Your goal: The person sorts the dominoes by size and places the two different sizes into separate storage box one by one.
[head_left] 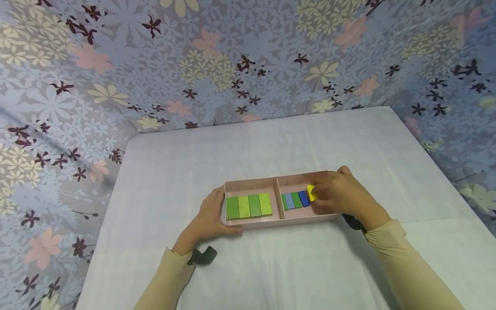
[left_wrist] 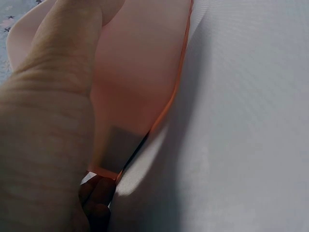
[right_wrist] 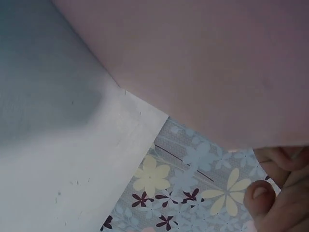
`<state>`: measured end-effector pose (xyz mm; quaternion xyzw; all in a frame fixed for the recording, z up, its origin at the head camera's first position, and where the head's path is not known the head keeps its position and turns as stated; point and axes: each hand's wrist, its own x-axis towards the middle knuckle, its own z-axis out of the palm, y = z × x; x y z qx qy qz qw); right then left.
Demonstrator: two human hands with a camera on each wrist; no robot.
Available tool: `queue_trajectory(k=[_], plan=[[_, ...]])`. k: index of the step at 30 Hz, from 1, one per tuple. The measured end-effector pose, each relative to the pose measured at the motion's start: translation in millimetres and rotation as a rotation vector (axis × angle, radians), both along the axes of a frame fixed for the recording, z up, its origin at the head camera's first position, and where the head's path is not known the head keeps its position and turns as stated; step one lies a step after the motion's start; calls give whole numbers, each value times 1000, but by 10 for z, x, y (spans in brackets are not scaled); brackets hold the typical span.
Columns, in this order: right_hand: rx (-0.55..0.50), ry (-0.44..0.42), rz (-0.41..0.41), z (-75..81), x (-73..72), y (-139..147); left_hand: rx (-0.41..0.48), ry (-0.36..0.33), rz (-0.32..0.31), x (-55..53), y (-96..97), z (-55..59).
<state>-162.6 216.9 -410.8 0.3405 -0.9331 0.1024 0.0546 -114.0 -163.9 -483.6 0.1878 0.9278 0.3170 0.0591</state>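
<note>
A pink two-compartment tray [head_left: 255,224] lies on the table. Its left compartment holds a row of light-green and green flat blocks [head_left: 254,205]. In the right compartment lie smaller blocks: green, a light blue block [head_left: 289,201] and a dark blue block [head_left: 304,199]. My left hand [head_left: 211,217] grips the tray's left end, thumb along the front wall and fingers round the side; the left wrist view shows the thumb against that pink wall. Over the right compartment, my right hand [head_left: 341,191] pinches a yellow block [head_left: 311,192], partly hidden by the fingers.
White cloth covers the table [head_left: 248,150]. Flower-patterned sheeting [head_left: 248,64] rises behind it and at both sides. A divider [head_left: 280,193] splits the tray. Dark straps [head_left: 202,256] sit at the wrists, below light sleeves.
</note>
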Motion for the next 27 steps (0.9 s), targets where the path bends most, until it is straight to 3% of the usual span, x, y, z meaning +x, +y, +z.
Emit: queue_trajectory(k=[13, 27], plan=[[70, -82, 1, -12, -22, -52, 4, -8, 10, 1, 4, 10], [73, -40, -21, -75, -54, -58, 15, -24, 11, 1, 3, 22]])
